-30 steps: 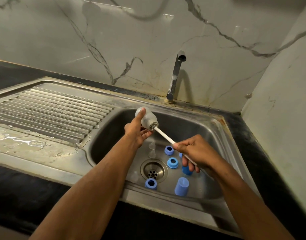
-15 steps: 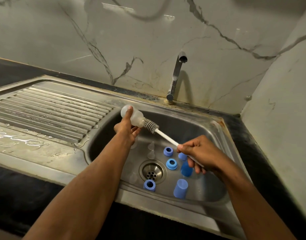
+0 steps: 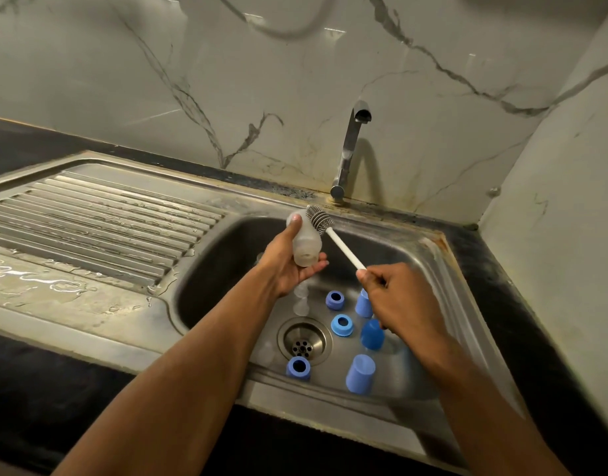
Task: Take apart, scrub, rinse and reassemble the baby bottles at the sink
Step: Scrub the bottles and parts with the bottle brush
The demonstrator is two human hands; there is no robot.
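Left hand [image 3: 288, 266] gripping bottle [image 3: 305, 239]; right hand [image 3: 395, 300] pinching brush [image 3: 333, 233] handle, its end hiding in the fist, partly covering a blue cap [image 3: 363, 303].

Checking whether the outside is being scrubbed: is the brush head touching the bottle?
Touching. The head view shows the brush head lying against the upper side of the bottle, which the left hand grips, with no gap between them.

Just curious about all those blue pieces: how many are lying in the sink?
6: three rings, behind the drain, right of it and in front; three caps, under the right hand, below that, and nearest. The hand may hide more.
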